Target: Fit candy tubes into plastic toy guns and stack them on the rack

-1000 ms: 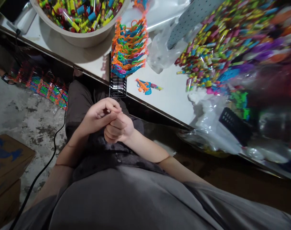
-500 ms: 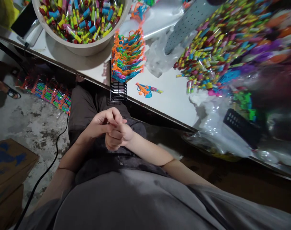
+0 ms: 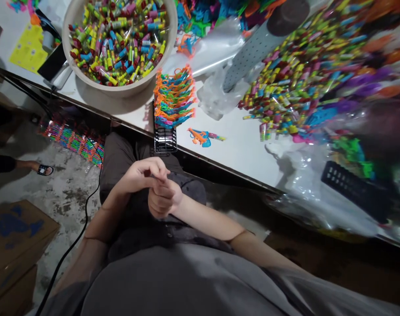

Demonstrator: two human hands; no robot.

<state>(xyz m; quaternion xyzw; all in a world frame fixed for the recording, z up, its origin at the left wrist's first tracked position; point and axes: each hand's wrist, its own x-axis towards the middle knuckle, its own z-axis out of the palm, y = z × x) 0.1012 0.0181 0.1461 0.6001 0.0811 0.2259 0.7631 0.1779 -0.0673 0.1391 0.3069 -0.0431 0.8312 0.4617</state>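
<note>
bowl of tubes (image 3: 120,90) | toy stack (image 3: 173,98) | box (image 3: 12,237) | cable (image 3: 77,232)

Bare bench (image 3: 242,145) lay open between the black rack (image 3: 165,139) and the candy heap (image 3: 285,87); a lone toy (image 3: 201,136) sat there.

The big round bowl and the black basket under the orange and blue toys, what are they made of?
The bowl looks like plastic: smooth, matte beige, with a thick rounded rim. The basket seems to be thin black wire or plastic grid; light shows through its bars, but the material cannot be told for sure. The toys look like bright, glossy moulded plastic.
</note>
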